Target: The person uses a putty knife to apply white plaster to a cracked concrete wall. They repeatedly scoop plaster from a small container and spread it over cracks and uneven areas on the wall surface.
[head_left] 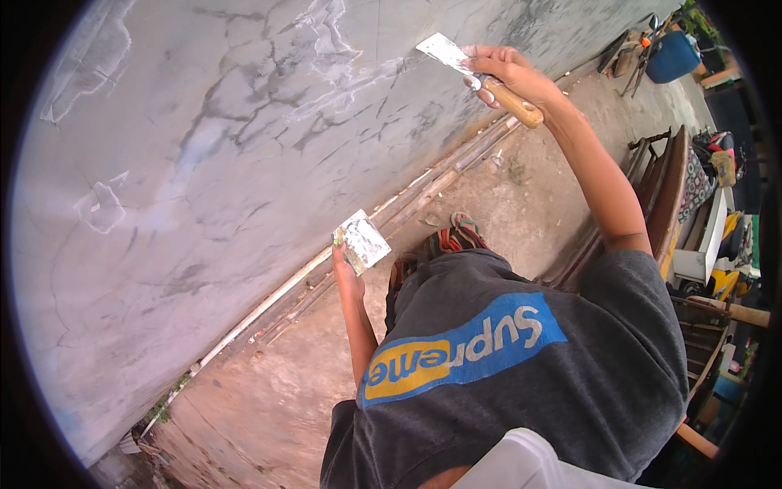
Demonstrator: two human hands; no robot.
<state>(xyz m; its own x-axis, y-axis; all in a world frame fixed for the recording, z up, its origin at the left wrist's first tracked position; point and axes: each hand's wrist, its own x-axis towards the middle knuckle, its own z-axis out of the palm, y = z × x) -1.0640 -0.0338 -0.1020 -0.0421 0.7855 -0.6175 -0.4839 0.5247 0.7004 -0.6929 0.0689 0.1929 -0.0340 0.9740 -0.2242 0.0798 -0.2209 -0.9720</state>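
My right hand [521, 75] is raised close to the wall, its fingers closed on a putty knife [513, 102]. The knife has a wooden handle and a wide blade smeared with white filler, held near or against the wall; I cannot tell which. Lower down, my left hand [349, 277] grips a small square plate [366, 240] streaked with white paste. Before me stands a grey plaster wall [269, 187] with dark branching cracks. Whitish patches of filler [330, 41] show on its upper part.
Thin pipes [281, 300] run along the foot of the wall over a dirty concrete floor [521, 204]. To the right stand a brown wooden bench [669, 175], a white open box [710, 236] and piled goods. A blue drum [673, 57] sits at the far right.
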